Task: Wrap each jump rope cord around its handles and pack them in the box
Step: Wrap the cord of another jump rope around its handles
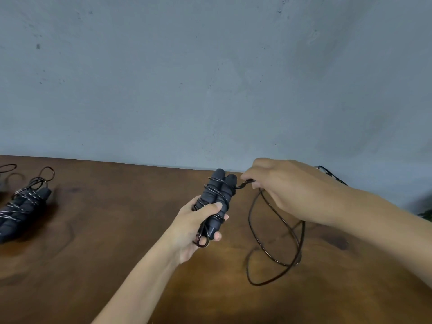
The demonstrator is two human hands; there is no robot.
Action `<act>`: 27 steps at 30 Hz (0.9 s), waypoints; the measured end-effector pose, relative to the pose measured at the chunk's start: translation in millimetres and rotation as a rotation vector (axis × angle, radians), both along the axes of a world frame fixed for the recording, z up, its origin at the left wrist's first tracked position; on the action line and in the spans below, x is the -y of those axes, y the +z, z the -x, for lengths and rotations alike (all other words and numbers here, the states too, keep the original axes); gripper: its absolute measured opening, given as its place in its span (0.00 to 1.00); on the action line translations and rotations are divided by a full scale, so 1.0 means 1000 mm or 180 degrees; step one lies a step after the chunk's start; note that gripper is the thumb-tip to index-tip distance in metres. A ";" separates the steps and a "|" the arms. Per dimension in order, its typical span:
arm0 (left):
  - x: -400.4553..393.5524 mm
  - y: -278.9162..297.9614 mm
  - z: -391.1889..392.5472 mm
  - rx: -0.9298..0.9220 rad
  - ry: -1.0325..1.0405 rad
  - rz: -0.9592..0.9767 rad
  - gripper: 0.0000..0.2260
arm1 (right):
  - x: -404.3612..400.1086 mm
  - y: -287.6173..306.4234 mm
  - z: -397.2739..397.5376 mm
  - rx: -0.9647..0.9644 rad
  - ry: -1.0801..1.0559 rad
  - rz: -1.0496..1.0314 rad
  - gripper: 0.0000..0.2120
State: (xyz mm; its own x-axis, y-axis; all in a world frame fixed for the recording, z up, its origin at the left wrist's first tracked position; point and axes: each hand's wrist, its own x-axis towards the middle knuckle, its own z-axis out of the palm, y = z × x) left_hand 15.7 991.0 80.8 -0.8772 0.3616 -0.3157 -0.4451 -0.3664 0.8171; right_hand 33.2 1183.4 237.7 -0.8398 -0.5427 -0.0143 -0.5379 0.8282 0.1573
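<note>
Head cam, one view only. Left hand [196,220] grips a pair of dark handles [216,202] held side by side above the table [117,230], approx. mid-frame. Thumb lies across the front of the handles, fingers curled round the back w/ tips showing at the right edge. Long axis of the pair runs near upright, top ends tilted slightly right and away toward the wall [210,78]; bottom ends point down toward the person. Several turns of cord [275,230] already circle the handles, and a small loop sticks out below the left hand.

Right hand [285,188] is just right of the handle tops, back of hand facing the cam. Thumb and forefinger pinch the cord where it leaves the handles; other fingers curled under, can't tell exactly how. From that pinch the loose cord drops down and lies in big slack loops on the table, right of the handles and under the right forearm.

Far left: a wrapped rope bundle [21,206] lies flat on the table, long axis diagonal, upper end pointing right and away, w/ cord loops sticking out at that end. Well apart from the held pair. Another cord loop at the left frame edge, cut off.

A dark cable [332,175] shows behind the right wrist, by the wall.
</note>
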 end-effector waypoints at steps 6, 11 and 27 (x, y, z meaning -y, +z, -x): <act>-0.001 0.006 0.003 -0.0458 -0.0736 0.0723 0.13 | 0.017 0.019 0.009 -0.0078 0.0357 -0.0423 0.13; -0.002 0.019 0.001 -0.0766 -0.0931 0.1232 0.13 | 0.027 0.028 0.014 0.0327 0.0301 -0.0306 0.07; -0.005 0.051 -0.016 -0.2093 -0.1515 0.1960 0.08 | 0.037 0.019 0.039 0.1601 0.0094 0.0669 0.11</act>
State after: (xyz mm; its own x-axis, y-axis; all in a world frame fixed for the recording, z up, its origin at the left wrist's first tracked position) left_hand 31.3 996.0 132.1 -0.7516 0.6557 -0.0721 0.1702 0.2984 0.9391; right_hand -6.2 1146.1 256.3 -0.7417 -0.6005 -0.2989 -0.5277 0.7975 -0.2926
